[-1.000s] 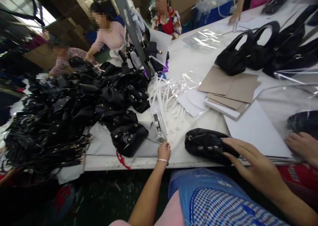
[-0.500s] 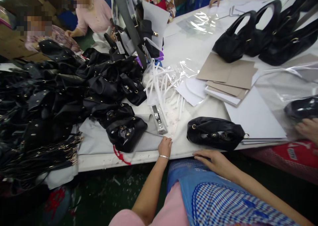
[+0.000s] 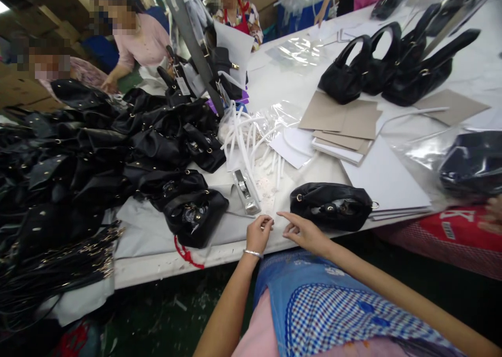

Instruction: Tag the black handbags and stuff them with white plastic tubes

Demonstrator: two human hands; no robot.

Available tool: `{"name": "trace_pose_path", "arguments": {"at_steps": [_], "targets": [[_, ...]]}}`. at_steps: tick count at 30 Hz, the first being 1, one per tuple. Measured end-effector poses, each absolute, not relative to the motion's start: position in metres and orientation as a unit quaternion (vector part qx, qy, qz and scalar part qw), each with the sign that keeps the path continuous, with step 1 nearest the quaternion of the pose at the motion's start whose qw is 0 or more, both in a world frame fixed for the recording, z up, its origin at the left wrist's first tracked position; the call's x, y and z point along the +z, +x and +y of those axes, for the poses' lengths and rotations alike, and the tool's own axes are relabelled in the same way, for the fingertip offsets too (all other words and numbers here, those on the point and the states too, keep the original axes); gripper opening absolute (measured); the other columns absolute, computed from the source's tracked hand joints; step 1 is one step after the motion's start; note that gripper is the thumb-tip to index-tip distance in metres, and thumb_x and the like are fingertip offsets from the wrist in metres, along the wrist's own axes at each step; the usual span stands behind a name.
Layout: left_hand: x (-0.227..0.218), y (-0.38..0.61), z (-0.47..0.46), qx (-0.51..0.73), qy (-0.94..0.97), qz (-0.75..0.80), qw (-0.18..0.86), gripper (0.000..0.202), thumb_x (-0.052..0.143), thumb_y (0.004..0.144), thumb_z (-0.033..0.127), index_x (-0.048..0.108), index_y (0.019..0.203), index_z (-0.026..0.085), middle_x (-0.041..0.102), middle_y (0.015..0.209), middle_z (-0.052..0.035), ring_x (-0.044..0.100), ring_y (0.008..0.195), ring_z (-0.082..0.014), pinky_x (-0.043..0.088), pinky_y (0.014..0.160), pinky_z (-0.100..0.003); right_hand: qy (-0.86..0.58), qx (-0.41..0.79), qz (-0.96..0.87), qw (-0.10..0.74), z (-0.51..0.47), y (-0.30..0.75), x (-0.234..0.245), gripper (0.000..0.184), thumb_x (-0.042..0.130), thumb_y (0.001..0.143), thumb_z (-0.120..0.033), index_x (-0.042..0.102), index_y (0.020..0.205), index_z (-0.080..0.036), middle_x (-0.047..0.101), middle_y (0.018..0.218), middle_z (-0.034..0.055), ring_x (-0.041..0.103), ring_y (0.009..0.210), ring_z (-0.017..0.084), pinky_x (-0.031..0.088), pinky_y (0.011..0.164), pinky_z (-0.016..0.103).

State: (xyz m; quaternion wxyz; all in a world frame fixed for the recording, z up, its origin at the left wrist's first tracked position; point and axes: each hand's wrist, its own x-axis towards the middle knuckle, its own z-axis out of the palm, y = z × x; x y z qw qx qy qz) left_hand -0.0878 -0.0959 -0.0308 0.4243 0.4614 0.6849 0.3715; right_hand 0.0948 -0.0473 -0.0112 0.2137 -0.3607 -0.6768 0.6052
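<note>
Near the table's front edge, my left hand (image 3: 259, 235) is closed, its thumb and fingertips pinched together; whatever they may hold is too small to make out. My right hand (image 3: 305, 235) faces it a short way off, index finger stretched out and the others loosely bent, with nothing visible in it. Just behind my right hand lies a black handbag (image 3: 331, 206) with gold rings, its top opening towards me. Beyond my left hand sits a clear tape dispenser (image 3: 246, 192). Another black handbag (image 3: 196, 218), stuffed with clear plastic, rests to the left beside a red cord (image 3: 188, 253).
Black bags (image 3: 78, 153) are heaped across the left, with black straps (image 3: 66, 263) below. White tubes (image 3: 241, 137) lie mid-table. Brown cardboard (image 3: 337, 119) and white sheets (image 3: 386, 176) are stacked right. Finished-looking handbags (image 3: 345, 75) stand behind. A co-worker's hand (image 3: 493, 216) shows at right.
My right hand has lifted from the table edge and moved left, close to my left hand. My left fingers have curled in. The whole view has shifted slightly.
</note>
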Motion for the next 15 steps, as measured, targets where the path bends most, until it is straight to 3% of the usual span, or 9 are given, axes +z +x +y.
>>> {"name": "trace_pose_path", "arguments": {"at_steps": [5, 8, 15], "targets": [[-0.002, -0.088, -0.075, 0.415, 0.395, 0.625, 0.531, 0.026, 0.061, 0.078, 0.038, 0.062, 0.087, 0.014, 0.068, 0.079, -0.0067, 0.066, 0.069, -0.0151, 0.048, 0.057, -0.021, -0.359, 0.667, -0.603, 0.249, -0.040, 0.075, -0.023, 0.068, 0.066, 0.074, -0.027, 0.040, 0.136, -0.029, 0.052, 0.131, 0.0091, 0.063, 0.076, 0.012, 0.053, 0.069, 0.028], [0.008, -0.089, -0.063, 0.443, 0.367, 0.594, 0.563, 0.029, 0.064, 0.076, 0.040, 0.061, 0.086, 0.013, 0.069, 0.079, -0.0076, 0.066, 0.069, -0.0155, 0.048, 0.054, -0.021, -0.355, 0.721, -0.535, 0.260, -0.035, 0.067, -0.025, 0.068, 0.069, 0.071, -0.028, 0.044, 0.133, -0.024, 0.057, 0.124, 0.0103, 0.063, 0.074, 0.012, 0.053, 0.066, 0.028], [0.012, -0.095, -0.049, 0.476, 0.311, 0.581, 0.583, 0.037, 0.070, 0.071, 0.038, 0.059, 0.097, 0.013, 0.070, 0.081, -0.0088, 0.066, 0.068, -0.0148, 0.044, 0.052, -0.019, -0.389, 0.707, -0.537, 0.247, -0.023, 0.071, -0.021, 0.035, 0.063, 0.077, -0.042, 0.071, 0.097, -0.015, 0.070, 0.085, 0.0071, 0.062, 0.071, 0.015, 0.048, 0.060, 0.024]]}}
